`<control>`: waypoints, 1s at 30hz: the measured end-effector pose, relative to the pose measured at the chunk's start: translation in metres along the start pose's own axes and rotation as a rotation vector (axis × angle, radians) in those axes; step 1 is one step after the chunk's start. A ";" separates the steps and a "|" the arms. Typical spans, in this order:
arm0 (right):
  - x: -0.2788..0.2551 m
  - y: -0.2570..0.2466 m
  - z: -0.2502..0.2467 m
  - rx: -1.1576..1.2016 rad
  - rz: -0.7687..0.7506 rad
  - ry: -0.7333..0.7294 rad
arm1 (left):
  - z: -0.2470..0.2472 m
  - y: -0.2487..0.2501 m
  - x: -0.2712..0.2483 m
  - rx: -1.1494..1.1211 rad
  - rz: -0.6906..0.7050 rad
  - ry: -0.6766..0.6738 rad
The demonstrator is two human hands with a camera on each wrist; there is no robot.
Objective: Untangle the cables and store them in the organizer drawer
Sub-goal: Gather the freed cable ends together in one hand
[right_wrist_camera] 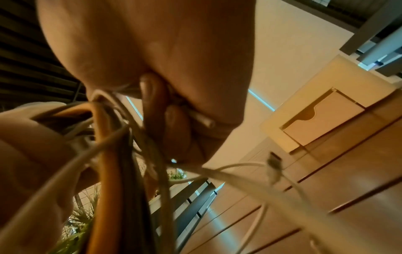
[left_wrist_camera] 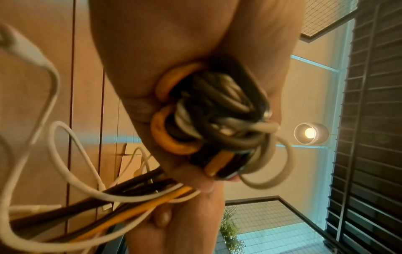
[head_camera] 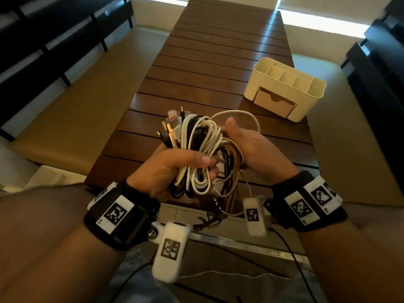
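A tangled bundle of white, black and orange cables [head_camera: 196,149] is held up over the near end of the table. My left hand [head_camera: 175,169] grips its lower part in a fist, and the coils fill the left wrist view [left_wrist_camera: 217,123]. Several plug ends [head_camera: 172,125] stick up at the top left of the bundle. My right hand [head_camera: 244,145] holds the bundle's right side, thumb up, with its fingers [right_wrist_camera: 174,120] curled on white strands. The cream organizer [head_camera: 306,99] stands at the far right, its drawer [head_camera: 273,103] pushed in.
The slatted wooden table [head_camera: 207,62] runs away from me, with tan cushioned benches [head_camera: 87,95] along both sides. Loose cable tails [head_camera: 227,206] hang down past the near table edge. Dark slatted furniture [head_camera: 43,40] stands beyond the benches.
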State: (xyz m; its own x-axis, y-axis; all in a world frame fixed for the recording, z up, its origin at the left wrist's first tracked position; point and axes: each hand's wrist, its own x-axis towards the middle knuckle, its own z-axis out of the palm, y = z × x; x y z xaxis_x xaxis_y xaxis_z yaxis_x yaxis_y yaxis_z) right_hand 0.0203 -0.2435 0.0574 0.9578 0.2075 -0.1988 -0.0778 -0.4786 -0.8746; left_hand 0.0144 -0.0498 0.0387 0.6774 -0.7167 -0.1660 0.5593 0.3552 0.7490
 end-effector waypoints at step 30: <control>-0.004 -0.013 -0.013 0.363 -0.264 0.165 | -0.024 0.006 0.003 -0.074 -0.066 0.192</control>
State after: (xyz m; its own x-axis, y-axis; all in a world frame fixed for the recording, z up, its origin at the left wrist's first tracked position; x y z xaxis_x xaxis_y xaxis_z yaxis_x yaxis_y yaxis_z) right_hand 0.0214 -0.2493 0.0749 0.9866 0.1300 0.0983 0.1107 -0.0922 -0.9896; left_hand 0.0311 -0.0354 0.0274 0.7126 -0.6152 -0.3373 0.6344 0.3597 0.6842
